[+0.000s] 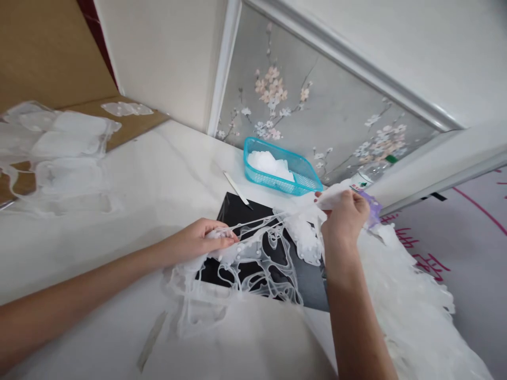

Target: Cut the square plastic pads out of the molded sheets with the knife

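Observation:
My left hand [209, 237] is closed on a bunch of sheer white fabric, above the left part of a black board [229, 211]. My right hand [346, 214] grips a white fabric piece [330, 198] near the board's upper right. Thin white strips [257, 224] stretch between the two hands. Below them, tangled sheer trimmings [277, 274] with white dots lie over the board. Another white piece [304, 237] hangs or lies just left of my right wrist; which one I cannot tell.
A blue basket [304, 184] holding white pieces stands at the wall, near a white pointed tool [236, 189]. Sheer pieces [71, 142] lie at the left. A large white fabric heap [407, 301] is at the right, near a purple item [371, 208] and a bottle [366, 177].

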The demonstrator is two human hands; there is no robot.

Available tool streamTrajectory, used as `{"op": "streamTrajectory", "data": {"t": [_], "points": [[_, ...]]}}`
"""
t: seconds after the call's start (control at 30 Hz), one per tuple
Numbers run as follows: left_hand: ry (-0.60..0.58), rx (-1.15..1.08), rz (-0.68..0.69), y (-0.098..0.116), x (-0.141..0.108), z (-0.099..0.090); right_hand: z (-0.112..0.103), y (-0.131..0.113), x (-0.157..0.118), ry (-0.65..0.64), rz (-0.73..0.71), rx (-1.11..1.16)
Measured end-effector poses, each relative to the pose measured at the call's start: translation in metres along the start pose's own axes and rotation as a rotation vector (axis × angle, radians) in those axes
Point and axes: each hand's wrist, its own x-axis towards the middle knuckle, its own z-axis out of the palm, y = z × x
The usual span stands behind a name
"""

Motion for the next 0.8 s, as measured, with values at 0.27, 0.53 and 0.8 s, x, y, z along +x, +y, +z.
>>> {"op": "streamTrajectory", "data": {"t": [0.27, 0.53, 0.8], "points": [[0.361, -0.196, 0.138, -0.003, -0.005, 0.007, 0.037, -0.023, -0.075, -0.649, 0.303, -0.013], [0.493, -0.095, 0.232, 0.017, -0.008, 0.002, 0.046, -0.021, -0.099, -0.881, 0.278, -0.071], [0.826, -0.020, 0.230, 0.010, -0.004, -0.006, 0.044, -0.020, -0.096, -1.101, 0.326, -0.046]]}}
